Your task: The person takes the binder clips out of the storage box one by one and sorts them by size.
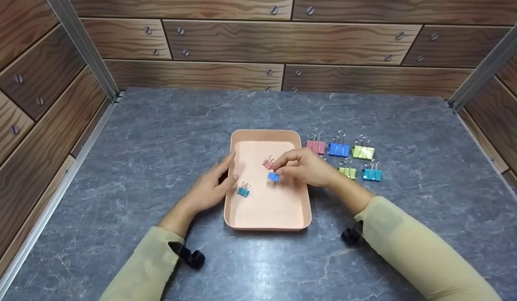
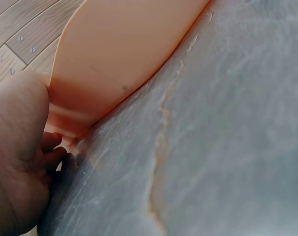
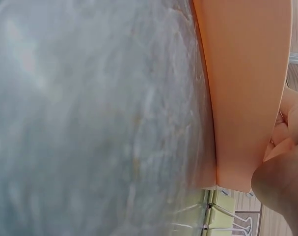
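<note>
Over the peach tray (image 1: 267,228), the right hand (image 1: 306,167) pinches a small blue binder clip (image 1: 273,177) between thumb and fingertips. In the right wrist view that hand (image 3: 281,167) reaches past the tray wall (image 3: 247,93), which hides the clip. A small pink binder clip (image 1: 268,163) lies in the tray just beyond the blue one; a small teal binder clip (image 1: 243,190) is nearer its left side. At the tray's left wall, the left hand (image 1: 210,188) holds the edge, its thumb at the rim and its other fingers against the outside (image 2: 53,147).
Right of the tray stand larger pink (image 1: 315,146), blue (image 1: 339,149) and yellow-green (image 1: 363,152) binder clips. Closer in are a green clip (image 1: 347,172) and a teal clip (image 1: 372,174). Wood-patterned panels (image 1: 283,42) enclose the grey marbled table (image 1: 179,117).
</note>
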Motion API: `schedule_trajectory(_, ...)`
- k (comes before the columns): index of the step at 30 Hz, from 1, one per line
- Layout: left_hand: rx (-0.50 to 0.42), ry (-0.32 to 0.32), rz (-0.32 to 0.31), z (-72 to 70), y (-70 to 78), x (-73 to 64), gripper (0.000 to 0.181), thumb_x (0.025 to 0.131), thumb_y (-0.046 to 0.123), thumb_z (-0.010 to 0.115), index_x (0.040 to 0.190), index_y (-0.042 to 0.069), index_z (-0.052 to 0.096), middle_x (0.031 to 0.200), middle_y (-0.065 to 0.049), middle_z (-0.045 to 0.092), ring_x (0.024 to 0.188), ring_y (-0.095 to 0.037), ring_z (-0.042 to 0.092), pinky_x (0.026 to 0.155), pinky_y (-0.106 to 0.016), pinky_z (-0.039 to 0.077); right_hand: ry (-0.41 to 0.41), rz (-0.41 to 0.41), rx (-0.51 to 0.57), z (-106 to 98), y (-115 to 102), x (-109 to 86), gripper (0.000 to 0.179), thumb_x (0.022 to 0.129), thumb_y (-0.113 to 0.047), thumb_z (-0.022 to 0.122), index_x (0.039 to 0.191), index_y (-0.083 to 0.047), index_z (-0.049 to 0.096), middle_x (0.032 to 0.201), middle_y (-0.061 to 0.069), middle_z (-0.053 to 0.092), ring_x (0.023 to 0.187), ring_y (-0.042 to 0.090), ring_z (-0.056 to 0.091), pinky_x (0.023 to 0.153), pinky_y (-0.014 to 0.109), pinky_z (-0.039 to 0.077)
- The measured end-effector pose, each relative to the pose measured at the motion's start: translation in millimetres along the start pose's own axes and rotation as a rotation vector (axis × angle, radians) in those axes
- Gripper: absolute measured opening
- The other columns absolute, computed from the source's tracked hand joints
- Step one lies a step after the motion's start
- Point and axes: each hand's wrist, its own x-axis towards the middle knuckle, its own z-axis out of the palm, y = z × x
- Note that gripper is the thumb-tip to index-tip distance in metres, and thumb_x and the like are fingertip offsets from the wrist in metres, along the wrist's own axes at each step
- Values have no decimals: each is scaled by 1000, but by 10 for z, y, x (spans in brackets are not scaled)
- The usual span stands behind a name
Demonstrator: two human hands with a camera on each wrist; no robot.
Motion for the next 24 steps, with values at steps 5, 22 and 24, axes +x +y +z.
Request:
schedule_trajectory(5, 10, 1, -7, -3, 0, 2, 67, 109, 35, 56, 169, 20, 31, 167, -13, 40, 151, -38, 39, 124, -51, 31, 30, -2, 35, -25, -32, -4, 11, 97, -10, 77, 106, -8, 84, 110, 3, 79, 110, 19, 66, 90, 26, 54)
schedule_trajectory(22, -3, -7, -12, -1, 21, 5, 68, 109, 35, 57, 169, 20, 30, 167, -15, 40, 151, -36, 39, 124, -50, 32, 136, -93, 97, -427, -253, -363, 18, 101, -4, 72, 116, 4, 76, 108, 16, 77, 94, 16, 71, 81, 25, 59)
schedule_trajectory(24, -4, -6, -11, -1, 18, 2, 68, 109, 35, 57, 169, 19, 31, 167, -15, 40, 151, -36, 39, 124, -51, 32, 137, -82, 92, -482, -249, -422, 19, 100, -4, 73, 117, 5, 76, 108, 16, 76, 93, 15, 71, 80, 25, 59)
